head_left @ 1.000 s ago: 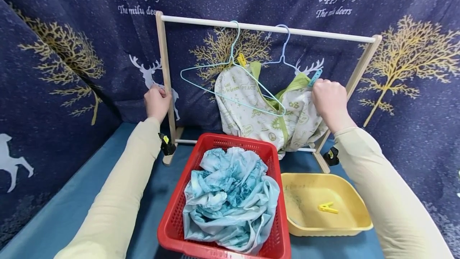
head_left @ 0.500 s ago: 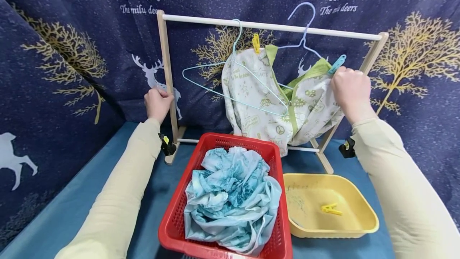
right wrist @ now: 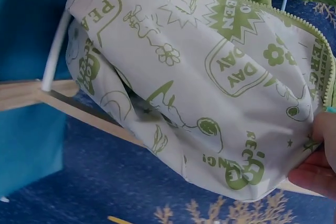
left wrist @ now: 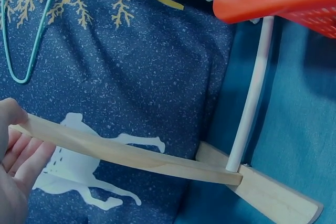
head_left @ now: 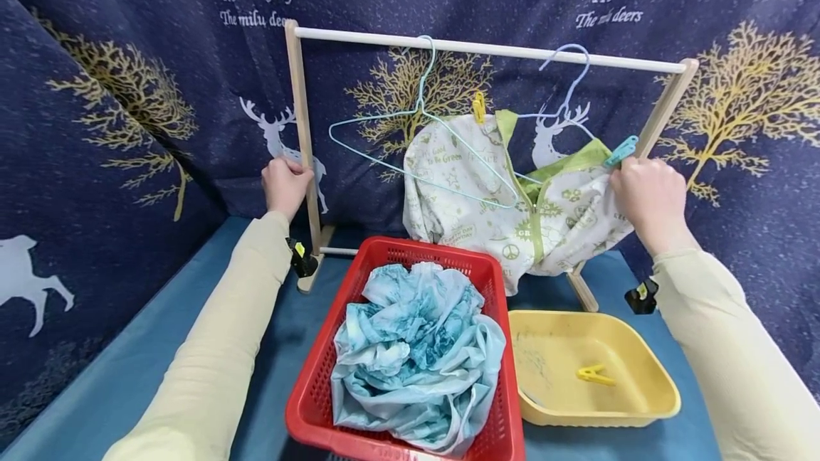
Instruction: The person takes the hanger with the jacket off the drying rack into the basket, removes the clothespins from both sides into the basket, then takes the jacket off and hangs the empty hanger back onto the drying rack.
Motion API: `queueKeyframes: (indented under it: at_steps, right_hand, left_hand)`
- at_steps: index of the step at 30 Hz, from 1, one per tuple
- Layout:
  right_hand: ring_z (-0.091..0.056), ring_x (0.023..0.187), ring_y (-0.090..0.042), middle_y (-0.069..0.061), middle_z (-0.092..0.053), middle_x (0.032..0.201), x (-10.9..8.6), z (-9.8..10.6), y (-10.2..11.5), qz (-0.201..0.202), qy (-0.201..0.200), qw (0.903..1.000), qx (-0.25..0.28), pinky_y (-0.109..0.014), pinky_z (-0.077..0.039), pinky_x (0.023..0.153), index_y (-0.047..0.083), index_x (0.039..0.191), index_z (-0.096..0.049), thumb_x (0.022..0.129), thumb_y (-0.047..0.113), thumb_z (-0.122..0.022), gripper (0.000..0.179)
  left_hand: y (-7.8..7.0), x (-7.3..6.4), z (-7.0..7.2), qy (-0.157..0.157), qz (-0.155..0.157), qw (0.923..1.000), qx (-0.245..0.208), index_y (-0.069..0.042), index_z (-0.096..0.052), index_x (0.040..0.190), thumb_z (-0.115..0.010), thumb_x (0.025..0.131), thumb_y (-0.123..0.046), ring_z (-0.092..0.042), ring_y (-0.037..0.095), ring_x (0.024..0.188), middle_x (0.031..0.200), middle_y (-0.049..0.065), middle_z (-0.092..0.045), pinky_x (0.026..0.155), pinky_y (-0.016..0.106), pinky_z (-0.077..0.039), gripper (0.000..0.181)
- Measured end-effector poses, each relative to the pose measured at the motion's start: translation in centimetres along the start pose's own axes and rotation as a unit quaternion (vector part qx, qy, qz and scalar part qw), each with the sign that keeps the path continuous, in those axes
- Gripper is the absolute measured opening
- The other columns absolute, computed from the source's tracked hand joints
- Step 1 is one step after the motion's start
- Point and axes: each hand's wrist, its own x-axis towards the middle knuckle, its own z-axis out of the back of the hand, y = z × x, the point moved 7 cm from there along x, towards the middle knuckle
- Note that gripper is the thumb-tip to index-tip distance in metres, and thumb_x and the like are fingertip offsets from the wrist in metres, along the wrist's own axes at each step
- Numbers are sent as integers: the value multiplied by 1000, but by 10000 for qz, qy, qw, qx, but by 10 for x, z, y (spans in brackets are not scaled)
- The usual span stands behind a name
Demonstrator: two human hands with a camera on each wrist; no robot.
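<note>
My left hand (head_left: 286, 187) grips the left wooden post (left wrist: 115, 150) of a small drying rack, thumb on one side and fingers on the other. A white zip jacket (head_left: 442, 205) with green print and green lining hangs from a lavender hanger (head_left: 565, 102) at the right part of the rack's white bar (head_left: 500, 50). My right hand (head_left: 650, 198) pinches the jacket's right shoulder, just below a blue clothespin (head_left: 621, 151). On the other shoulder sits a yellow clothespin (head_left: 479, 107). A bare mint hanger (head_left: 419, 102) hangs to the left, in front of the jacket.
A red basket (head_left: 324, 340) with crumpled blue-and-white cloth (head_left: 416, 354) stands before the rack. Right of it, a yellow basin (head_left: 551, 411) holds a loose yellow clothespin (head_left: 596, 375). A dark printed curtain (head_left: 160, 41) hangs behind; the table is covered in blue.
My right hand has drawn the jacket and lavender hanger to the right. The hanger's hook rose above the bar midway and is now lower, at the bar. My left hand stays on the post.
</note>
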Motion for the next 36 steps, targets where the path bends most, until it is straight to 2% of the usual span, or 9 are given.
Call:
queueKeyframes:
  at_steps: [4,8,11,15,20,27,32,36]
  right_hand:
    - [-43,42,-39,-22,-47,50,-16,-6,-7,-36,148,9998,84,-52,-32,38,-5,62,-49,89,4,-56,29]
    - [-50,48,-43,-27,-57,59,-32,-12,-14,-21,452,9988,202,-55,-38,44,-10,75,-60,88,2,-61,18]
    - [-54,52,-44,-27,-60,64,-45,-15,-20,34,619,9974,354,-57,-40,48,-9,80,-62,89,1,-63,14]
    - [-56,57,-45,-27,-62,67,-61,-19,-25,265,538,9969,500,-60,-42,52,-6,77,-61,87,2,-67,13]
    - [-56,57,-40,-23,-62,65,-76,-24,-22,714,415,9953,513,-57,-44,52,-4,74,-61,81,1,-73,14]
    - [-61,64,-36,-20,-67,72,-89,-32,-10,1162,570,9907,410,-55,-50,56,-4,81,-66,78,2,-76,12]
    - [-62,67,-34,-17,-68,74,-99,-34,-6,1456,342,9878,428,-52,-50,56,-2,80,-65,77,2,-75,11]
    - [-63,71,-33,-16,-69,76,-105,-33,-5,1548,310,9864,458,-50,-52,57,0,81,-65,78,1,-74,10]
  left_hand:
    - [0,-1,-1,29,45,10000,-17,5,-72,92,-70,86,-13,-64,39,101,101,22,-71,96,47,-48,19]
    - [-1,-1,-1,32,73,10000,-7,5,-72,92,-70,86,-14,-63,39,102,102,22,-71,96,47,-48,20]
    - [-1,-1,-1,34,83,10000,-15,5,-72,92,-70,86,-14,-64,39,102,101,22,-71,96,47,-48,20]
    - [-1,0,-1,2,89,10000,-12,5,-72,92,-70,86,-13,-64,39,103,101,23,-72,97,46,-48,19]
    - [0,-1,-1,41,130,9999,2,5,-71,93,-69,86,-14,-63,39,104,102,22,-71,97,46,-47,20]
    - [1,-3,0,64,165,9998,-9,4,-71,93,-70,87,-14,-63,39,104,102,22,-70,97,46,-47,20]
    - [1,-3,-1,50,145,9999,5,5,-71,93,-69,87,-14,-63,39,105,102,22,-70,99,46,-46,20]
    - [1,-2,-1,49,145,9999,23,5,-71,93,-69,87,-14,-63,39,105,102,23,-71,99,46,-46,20]
